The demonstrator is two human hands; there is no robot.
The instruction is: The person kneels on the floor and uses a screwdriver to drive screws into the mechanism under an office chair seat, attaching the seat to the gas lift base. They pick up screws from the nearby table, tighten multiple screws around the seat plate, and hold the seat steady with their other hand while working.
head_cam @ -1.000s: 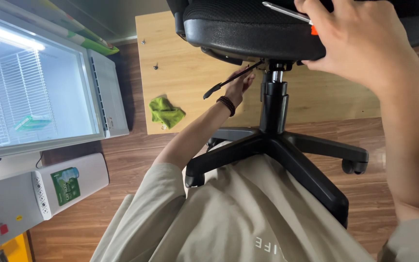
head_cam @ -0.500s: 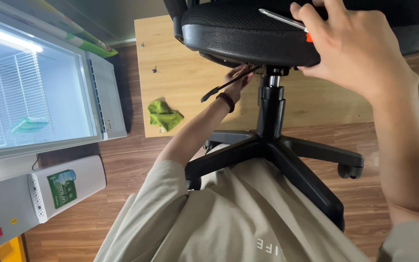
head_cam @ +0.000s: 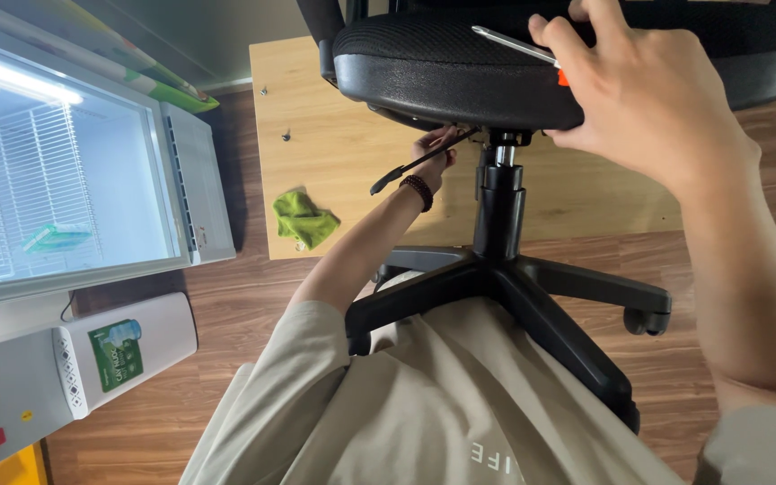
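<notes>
A black office chair stands in front of me, its mesh seat (head_cam: 460, 63) at the top and its star base (head_cam: 532, 296) on the wooden floor. My left hand (head_cam: 433, 157) reaches under the seat beside the black gas column (head_cam: 498, 207), fingers closed around the black adjustment lever (head_cam: 401, 171). A dark bead bracelet sits on that wrist. My right hand (head_cam: 648, 99) rests on the seat's right edge and grips a screwdriver (head_cam: 514, 45) with a silver shaft and an orange handle part.
A light wooden board (head_cam: 343, 135) lies flat on the floor under the chair, with two small screws and a crumpled green cloth (head_cam: 303, 220) on it. A glass-door cooler (head_cam: 65, 171) lies at left, with a white appliance (head_cam: 74, 359) below it.
The view has shifted down and right a little. My right hand with the screwdriver sits lower on the seat edge. My left hand stays under the seat at the lever.
</notes>
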